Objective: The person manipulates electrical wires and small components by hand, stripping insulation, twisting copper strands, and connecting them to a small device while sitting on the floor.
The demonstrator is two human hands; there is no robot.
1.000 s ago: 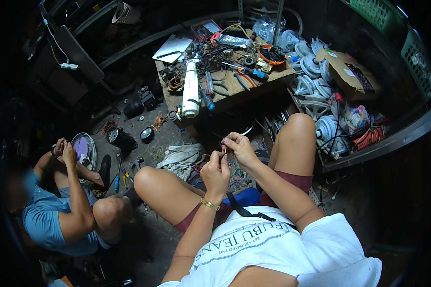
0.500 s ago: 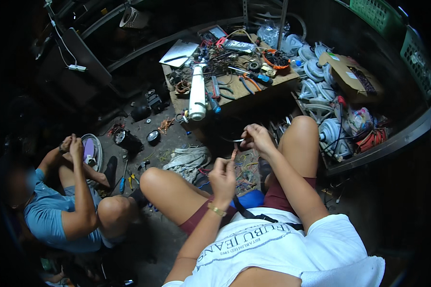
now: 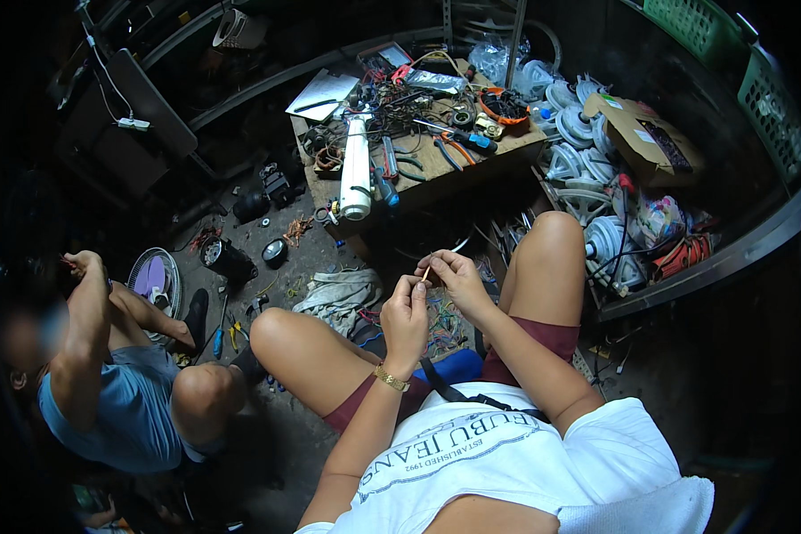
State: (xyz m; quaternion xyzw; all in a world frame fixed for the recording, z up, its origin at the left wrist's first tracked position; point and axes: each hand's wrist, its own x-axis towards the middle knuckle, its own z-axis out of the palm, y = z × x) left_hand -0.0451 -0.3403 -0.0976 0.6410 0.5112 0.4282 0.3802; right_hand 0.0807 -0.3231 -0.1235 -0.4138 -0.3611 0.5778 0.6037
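Note:
Between my knees both hands meet above the floor. My left hand (image 3: pixel 403 313) is closed, its thumb and fingertips pinching a thin orange-brown strip (image 3: pixel 426 272), perhaps a wire end. My right hand (image 3: pixel 459 279) comes in from the right, fingertips pinched at that strip's upper end. The fingers hide most of it, so its exact kind does not show. Below them, a tangle of coloured wire scraps (image 3: pixel 445 327) lies on the floor. Left of the wires is a crumpled grey-white rag (image 3: pixel 340 298).
A low wooden workbench (image 3: pixel 436 169) ahead holds pliers, screwdrivers, wires and a white tube (image 3: pixel 356 169). White fan motor parts (image 3: pixel 565 165) and a cardboard box (image 3: pixel 641 133) fill a shelf at right. At left a co-worker in blue (image 3: pixel 120 409) sits near a fan guard (image 3: pixel 156 285).
My hands have come together from apart; the right moved down and left, the left slightly up. The co-worker's hands have shifted left and apart. The whole view has shifted slightly.

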